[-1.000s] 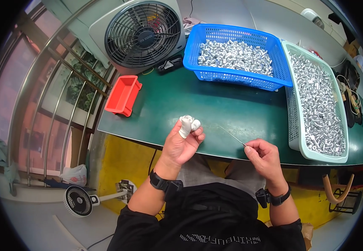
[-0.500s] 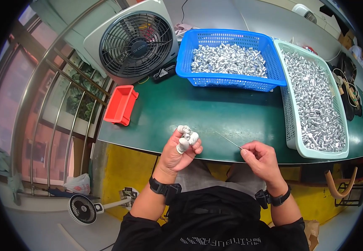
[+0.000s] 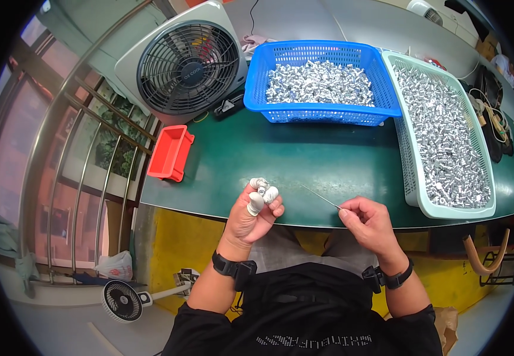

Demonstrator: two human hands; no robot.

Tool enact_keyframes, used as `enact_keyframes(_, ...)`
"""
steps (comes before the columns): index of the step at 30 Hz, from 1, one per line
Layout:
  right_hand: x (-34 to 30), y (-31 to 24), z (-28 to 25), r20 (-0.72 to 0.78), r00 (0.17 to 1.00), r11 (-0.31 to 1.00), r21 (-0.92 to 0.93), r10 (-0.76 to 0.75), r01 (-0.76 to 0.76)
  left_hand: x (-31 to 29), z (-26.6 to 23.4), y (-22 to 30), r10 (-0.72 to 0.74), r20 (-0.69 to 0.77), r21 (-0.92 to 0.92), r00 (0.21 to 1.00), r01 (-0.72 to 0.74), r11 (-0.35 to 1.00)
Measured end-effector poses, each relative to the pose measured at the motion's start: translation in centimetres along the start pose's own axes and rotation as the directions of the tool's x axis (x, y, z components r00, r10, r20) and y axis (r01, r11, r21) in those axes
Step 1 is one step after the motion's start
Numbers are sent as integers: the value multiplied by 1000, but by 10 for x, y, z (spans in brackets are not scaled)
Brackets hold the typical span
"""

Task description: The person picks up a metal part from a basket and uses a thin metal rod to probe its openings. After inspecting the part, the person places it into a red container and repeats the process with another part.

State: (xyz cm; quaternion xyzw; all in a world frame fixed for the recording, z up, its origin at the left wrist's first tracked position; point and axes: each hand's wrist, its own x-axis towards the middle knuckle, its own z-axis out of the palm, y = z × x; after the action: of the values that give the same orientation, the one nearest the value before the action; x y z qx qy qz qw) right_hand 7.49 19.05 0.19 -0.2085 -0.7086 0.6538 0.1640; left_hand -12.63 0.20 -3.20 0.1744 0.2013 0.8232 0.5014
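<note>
My left hand (image 3: 256,209) is raised over the table's near edge, with white covers on the tips of the thumb and two fingers. Pinched between those tips is a small silvery metal part (image 3: 262,190); its exact kind is too small to tell. To its right, my right hand (image 3: 366,224) grips the end of a thin metal rod (image 3: 321,197) between thumb and forefinger. The rod slants up and left toward the left hand, its tip apart from the metal part.
A blue basket (image 3: 322,108) and a pale green basket (image 3: 408,148) hold many small silvery metal parts on the green table (image 3: 227,154). A red bin (image 3: 171,153) stands at the left edge, near a large box fan (image 3: 189,68). Below left is a small fan (image 3: 122,301).
The metal part has turned slightly between my left fingertips. Both hands keep nearly the same place, and the whole view has shifted a little.
</note>
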Motion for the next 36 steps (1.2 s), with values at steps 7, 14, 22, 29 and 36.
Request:
enact_keyframes(7,-1,1,1,36,999,999,13,36,-36,-1,1,-2,18,-19,-38,1000,-19,999)
enact_keyframes(14,3,2,-1,20,1000,1000,-6,-11,11,6,19,9,145,-171,330,974,-82,940)
enact_keyframes(22,2,3,0,36,999,1000,-9,-13,13,-7,26,16,416,-29,975,909,-65,211)
enact_keyframes(29,2,3,2,-8,999,999,2,-39,39,-5,32,30,442,192,954,876,-60,-295)
enact_keyframes(36,3,7,1,8,1000,1000,4,-19,19,-12,37,29,296,185,952,937,-96,-291)
